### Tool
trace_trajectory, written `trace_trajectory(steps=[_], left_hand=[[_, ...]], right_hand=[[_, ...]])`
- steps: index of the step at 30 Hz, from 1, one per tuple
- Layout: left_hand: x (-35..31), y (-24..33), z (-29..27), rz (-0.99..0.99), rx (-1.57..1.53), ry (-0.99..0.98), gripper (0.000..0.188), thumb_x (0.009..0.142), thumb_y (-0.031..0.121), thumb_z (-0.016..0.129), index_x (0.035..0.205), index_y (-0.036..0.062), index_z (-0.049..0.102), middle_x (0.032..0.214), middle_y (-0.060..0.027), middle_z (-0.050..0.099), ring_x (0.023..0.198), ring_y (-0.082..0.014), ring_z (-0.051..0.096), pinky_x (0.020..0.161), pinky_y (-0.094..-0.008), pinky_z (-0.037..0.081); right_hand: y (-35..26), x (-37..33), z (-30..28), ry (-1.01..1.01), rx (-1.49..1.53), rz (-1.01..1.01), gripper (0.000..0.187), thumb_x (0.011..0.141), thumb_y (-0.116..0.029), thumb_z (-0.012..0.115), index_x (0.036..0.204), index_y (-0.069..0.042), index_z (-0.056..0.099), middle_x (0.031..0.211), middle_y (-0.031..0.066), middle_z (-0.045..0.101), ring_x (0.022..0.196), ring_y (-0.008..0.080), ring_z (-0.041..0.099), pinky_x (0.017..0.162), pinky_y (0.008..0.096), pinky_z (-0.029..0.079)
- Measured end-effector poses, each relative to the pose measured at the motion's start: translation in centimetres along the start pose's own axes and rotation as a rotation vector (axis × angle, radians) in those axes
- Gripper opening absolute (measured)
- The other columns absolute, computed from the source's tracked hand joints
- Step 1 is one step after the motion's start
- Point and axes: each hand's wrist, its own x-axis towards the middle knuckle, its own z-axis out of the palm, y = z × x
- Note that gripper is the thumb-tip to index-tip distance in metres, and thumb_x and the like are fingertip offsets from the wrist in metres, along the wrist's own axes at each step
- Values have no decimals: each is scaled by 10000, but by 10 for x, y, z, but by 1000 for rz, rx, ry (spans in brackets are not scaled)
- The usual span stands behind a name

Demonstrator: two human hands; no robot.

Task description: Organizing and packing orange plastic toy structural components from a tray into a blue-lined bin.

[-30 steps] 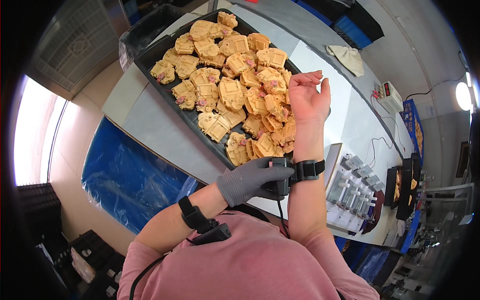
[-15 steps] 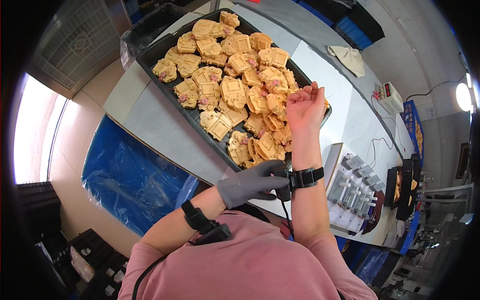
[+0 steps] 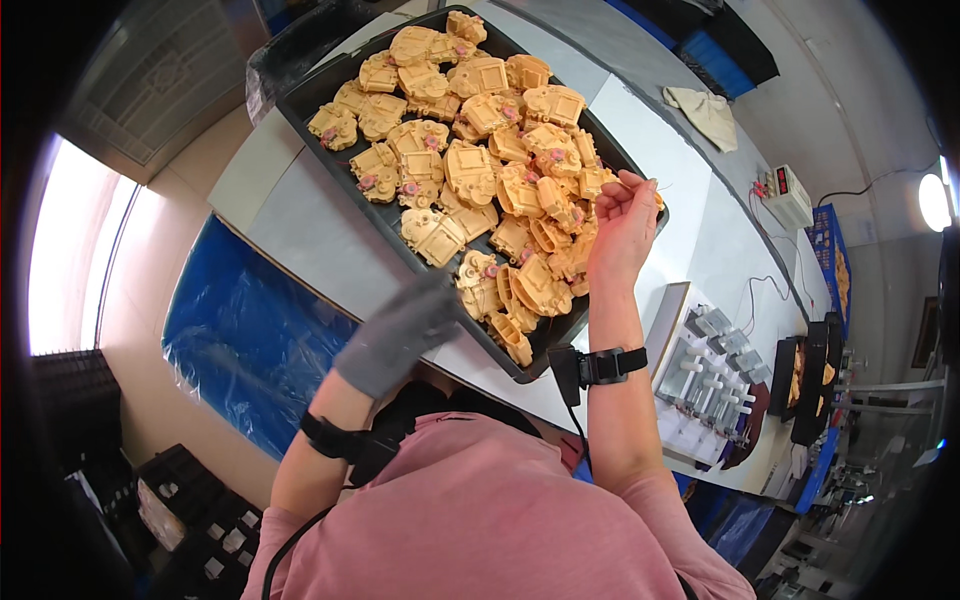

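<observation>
Yellow parts [image 3: 470, 172] lie heaped in a black tray [image 3: 548, 338] at the frame's upper centre, on the tabletop [image 3: 692, 222]. Right of centre, the bare right hand [image 3: 622, 238] is at the tray's right end, fingers curled toward the thumb; I cannot tell whether they pinch anything. Left of centre, the gloved left hand [image 3: 402, 332], blurred, is by the tray's lower-left edge, its grip unclear.
</observation>
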Motion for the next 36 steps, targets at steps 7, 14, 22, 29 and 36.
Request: trace_trajectory(steps=[7, 14, 22, 29, 36], left_hand=[[18, -47, 64, -506, -59, -448, 517, 900, 199, 604, 1346, 19, 415, 1221, -90, 540, 1112, -196, 558, 949, -343, 478], [27, -41, 73, -518, 67, -564, 493, 903, 184, 601, 1330, 13, 424, 1168, -86, 558, 1038, -178, 596, 920, -310, 491], [25, -40, 20, 185, 463, -449, 483, 923, 172, 589, 1358, 59, 413, 1235, -104, 538, 1113, -210, 566, 945, -336, 485], [8, 21, -36, 124, -378, 172, 356, 986, 214, 460, 1323, 99, 461, 1251, -111, 567, 1119, -220, 571, 974, -375, 461], [5, 12, -12, 91, -270, 139, 378, 975, 182, 476, 1337, 80, 444, 1244, -93, 568, 1120, -205, 567, 986, -376, 449]], right_hand=[[0, -9, 28, -94, -60, -41, 386, 1018, -355, 394, 975, -26, 592, 802, 36, 591, 727, 97, 543, 689, 227, 455], [1, -14, 21, -451, -710, -531, 237, 977, -236, 494, 977, -39, 625, 869, 57, 651, 813, 200, 587, 767, 304, 441], [-2, -12, -1, -511, -678, -99, 220, 973, -190, 523, 1052, 4, 593, 899, 27, 624, 822, 118, 596, 757, 233, 472], [7, -67, -52, -977, -1499, -313, 589, 727, -303, 743, 1257, -153, 532, 1138, 151, 551, 1010, 330, 568, 849, 420, 486], [13, -60, -47, -974, -1483, -108, 397, 773, -149, 671, 1151, -135, 553, 1014, 152, 566, 860, 355, 616, 747, 434, 517]])
